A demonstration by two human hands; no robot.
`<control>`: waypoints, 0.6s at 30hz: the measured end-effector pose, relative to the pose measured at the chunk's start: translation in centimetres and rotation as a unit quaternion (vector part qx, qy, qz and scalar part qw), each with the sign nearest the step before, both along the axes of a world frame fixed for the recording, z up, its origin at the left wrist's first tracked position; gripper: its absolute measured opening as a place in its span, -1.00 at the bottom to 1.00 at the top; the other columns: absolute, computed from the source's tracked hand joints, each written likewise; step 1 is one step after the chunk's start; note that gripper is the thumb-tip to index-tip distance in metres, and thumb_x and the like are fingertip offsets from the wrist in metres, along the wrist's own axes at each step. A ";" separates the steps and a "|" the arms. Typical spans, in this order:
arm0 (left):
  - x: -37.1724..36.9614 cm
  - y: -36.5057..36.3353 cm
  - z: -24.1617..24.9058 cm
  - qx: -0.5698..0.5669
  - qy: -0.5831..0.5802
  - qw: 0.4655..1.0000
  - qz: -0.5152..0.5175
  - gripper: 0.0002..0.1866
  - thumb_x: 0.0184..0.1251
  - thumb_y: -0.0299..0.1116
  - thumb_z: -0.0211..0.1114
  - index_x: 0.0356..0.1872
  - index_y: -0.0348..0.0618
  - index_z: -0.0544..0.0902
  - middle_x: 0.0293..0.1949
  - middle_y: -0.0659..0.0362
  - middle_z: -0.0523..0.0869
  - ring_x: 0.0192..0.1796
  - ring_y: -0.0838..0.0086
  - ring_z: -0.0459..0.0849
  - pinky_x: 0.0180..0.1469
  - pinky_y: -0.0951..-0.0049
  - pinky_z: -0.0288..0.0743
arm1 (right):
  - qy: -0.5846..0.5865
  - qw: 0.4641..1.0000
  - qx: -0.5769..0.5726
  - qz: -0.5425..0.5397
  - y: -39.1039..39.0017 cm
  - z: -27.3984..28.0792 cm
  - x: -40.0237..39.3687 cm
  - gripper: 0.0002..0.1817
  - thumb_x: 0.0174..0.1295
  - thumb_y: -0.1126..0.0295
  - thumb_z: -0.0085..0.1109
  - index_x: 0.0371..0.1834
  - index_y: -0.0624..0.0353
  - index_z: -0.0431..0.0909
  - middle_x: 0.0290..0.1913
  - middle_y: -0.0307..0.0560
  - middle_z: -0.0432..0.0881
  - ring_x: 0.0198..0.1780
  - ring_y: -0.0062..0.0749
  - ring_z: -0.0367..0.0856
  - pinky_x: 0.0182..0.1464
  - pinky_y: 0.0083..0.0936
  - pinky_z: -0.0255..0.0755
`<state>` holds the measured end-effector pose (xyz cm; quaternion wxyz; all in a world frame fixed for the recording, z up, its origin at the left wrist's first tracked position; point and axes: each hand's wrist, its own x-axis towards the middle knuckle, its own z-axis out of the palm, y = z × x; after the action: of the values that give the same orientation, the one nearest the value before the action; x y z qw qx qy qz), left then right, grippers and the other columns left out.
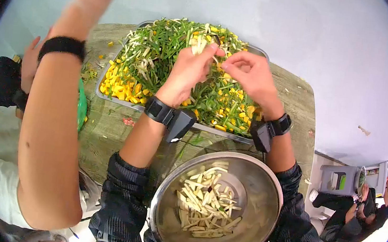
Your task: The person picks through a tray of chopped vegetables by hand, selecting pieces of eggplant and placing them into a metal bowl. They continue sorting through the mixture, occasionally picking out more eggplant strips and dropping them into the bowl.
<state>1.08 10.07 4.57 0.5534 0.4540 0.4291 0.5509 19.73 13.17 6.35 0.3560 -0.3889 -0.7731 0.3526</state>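
The left hand's (188,69) fingers curl around a loose bunch of pale, thin vegetable strips (199,43); the right hand's (252,76) thumb and forefinger nearly meet, any grip unclear. Both are above one metal tray (133,106) heaped with leafy green pieces (160,45) and yellow cubes (122,85), beyond one shiny round bowl (260,210).

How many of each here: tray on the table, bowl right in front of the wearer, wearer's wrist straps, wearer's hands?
Tray: 1
Bowl: 1
Wrist straps, left strap and right strap: 2
Hands, left hand and right hand: 2
Total: 6
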 end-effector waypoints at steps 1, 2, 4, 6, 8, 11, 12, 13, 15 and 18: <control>-0.2 0.2 0.1 0.003 -0.017 1.000 0.012 -0.64 0.62 -0.04 0.18 -0.19 -0.10 0.73 -0.54 0.47 0.37 -0.55 0.75 0.22 -0.53 0.57 -0.01 | 0.013 0.999 -0.001 -0.048 1.0 -0.6 0.6 -0.75 0.24 0.27 0.42 -0.26 0.28 0.75 -0.35 -0.13 0.76 -0.28 -0.53 0.67 -0.17 -0.50 0.55; -0.3 0.2 0.1 0.008 -0.016 0.999 0.027 -0.62 0.63 0.00 0.15 -0.21 -0.10 0.70 -0.48 0.41 0.46 -0.52 0.72 0.33 -0.52 0.60 0.06 | 0.025 0.995 -0.001 -0.098 2.1 -1.3 1.5 -0.74 0.24 0.26 0.42 -0.24 0.27 0.75 -0.31 -0.07 0.77 -0.24 -0.45 0.70 -0.11 -0.45 0.56; -0.2 0.3 0.3 0.000 -0.016 0.999 0.035 -0.63 0.63 0.00 0.15 -0.23 -0.08 0.67 -0.44 0.39 0.50 -0.49 0.71 0.38 -0.52 0.61 0.08 | -0.006 0.991 0.041 -0.124 4.8 -4.0 3.7 -0.73 0.24 0.25 0.41 -0.21 0.26 0.76 -0.24 -0.01 0.78 -0.16 -0.34 0.72 -0.02 -0.39 0.56; 0.1 0.1 0.8 -0.010 -0.002 0.999 0.050 -0.57 0.63 0.08 0.10 -0.29 -0.04 0.63 -0.50 0.38 0.53 -0.42 0.70 0.47 -0.40 0.58 0.26 | -0.031 0.989 0.027 -0.141 6.1 -5.8 4.4 -0.71 0.23 0.22 0.39 -0.14 0.21 0.77 -0.02 0.13 0.76 0.08 -0.05 0.70 0.20 -0.24 0.50; 0.2 0.0 0.9 -0.011 -0.010 0.999 0.044 -0.59 0.64 0.06 0.10 -0.31 -0.03 0.59 -0.45 0.34 0.58 -0.35 0.64 0.54 -0.33 0.51 0.33 | -0.046 0.992 0.049 -0.107 6.8 -7.0 4.4 -0.72 0.29 0.28 0.37 -0.08 0.24 0.76 0.00 0.01 0.72 -0.15 -0.35 0.67 -0.04 -0.42 0.52; -0.3 0.6 -0.2 0.014 0.001 0.999 0.036 -0.59 0.65 0.05 0.09 -0.33 -0.03 0.55 -0.36 0.27 0.66 -0.27 0.53 0.63 -0.17 0.39 0.41 | -0.088 0.991 0.056 -0.081 6.5 -7.1 3.9 -0.72 0.34 0.35 0.35 0.01 0.29 0.73 0.16 -0.06 0.61 -0.36 -0.62 0.65 -0.26 -0.59 0.56; -0.4 0.7 -0.4 0.042 0.017 0.998 0.035 -0.59 0.65 0.05 0.09 -0.33 -0.03 0.54 -0.33 0.23 0.70 -0.25 0.48 0.66 -0.09 0.33 0.43 | -0.092 0.990 0.070 -0.086 6.3 -7.0 3.9 -0.72 0.35 0.35 0.34 0.02 0.29 0.73 0.13 -0.07 0.63 -0.35 -0.62 0.65 -0.27 -0.60 0.56; -0.3 0.8 -0.6 0.042 0.017 0.998 0.034 -0.59 0.65 0.05 0.09 -0.33 -0.03 0.54 -0.33 0.23 0.70 -0.25 0.48 0.66 -0.09 0.33 0.43 | -0.095 0.988 0.085 -0.090 6.1 -6.8 3.8 -0.72 0.35 0.35 0.33 0.02 0.29 0.73 0.11 -0.08 0.65 -0.33 -0.61 0.66 -0.27 -0.61 0.55; -0.3 1.0 -0.8 0.046 -0.004 0.998 0.037 -0.59 0.66 0.04 0.09 -0.33 -0.05 0.55 -0.37 0.21 0.70 -0.22 0.45 0.67 -0.11 0.34 0.44 | -0.046 0.995 0.026 -0.088 5.5 -5.7 3.9 -0.72 0.37 0.35 0.30 0.03 0.29 0.74 0.09 -0.09 0.66 -0.31 -0.62 0.65 -0.28 -0.61 0.55; 0.6 0.8 -0.1 0.030 -0.081 0.994 0.062 -0.58 0.63 0.01 0.14 -0.33 -0.11 0.60 -0.54 0.31 0.54 -0.39 0.57 0.58 -0.32 0.49 0.43 | 0.037 0.996 -0.041 -0.064 3.5 -2.4 3.2 -0.71 0.38 0.31 0.30 0.02 0.29 0.75 0.04 -0.10 0.69 -0.21 -0.58 0.67 -0.26 -0.61 0.56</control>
<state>1.72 10.84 4.46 0.5374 0.3965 0.3933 0.6318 22.88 16.71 3.96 0.3899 -0.4388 -0.7179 0.3742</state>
